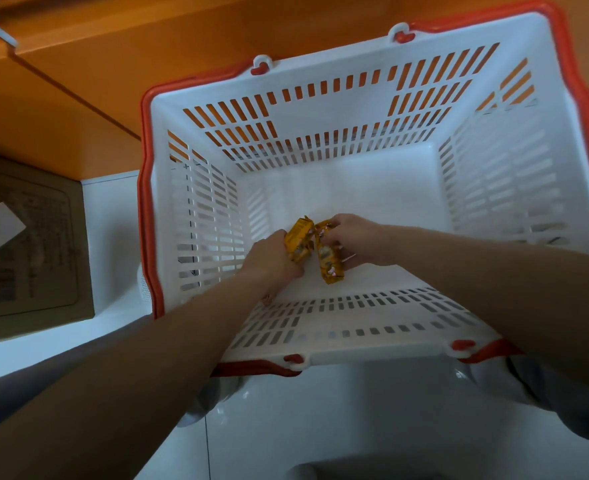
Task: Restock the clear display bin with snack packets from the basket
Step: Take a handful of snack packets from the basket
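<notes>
**yellow pickup under way, drop-off yet to come**

two crinkled yellow foil snack packets sit side by side, touching, at the bottom of the white slotted plastic basket with an orange-red rim (147, 202), close to its near wall. the left hand (272, 258) has its grip curled round the left packet (300, 242). the right hand (352, 237) pinches the top end of the right packet (327, 268), whose lower end rests on the basket bottom. no other packet shows inside, so this looks like the last handful.

the step in hand is the pickup: both packets are held, neither has been raised clear yet. the clear display bin cannot be made out. a pale curved edge at the bottom of the view is too cut off to identify. a brown cardboard box with a white label (26, 237) sits to the left, well apart from the basket, and an orange panel (147, 46) rises behind.

the next move calls for lifting both hands straight up past the tall slotted walls while keeping the slippery foil firmly held. the right packet is held only by its end, so it may swing or slip. the bin then has to be found before either grip lets go.
</notes>
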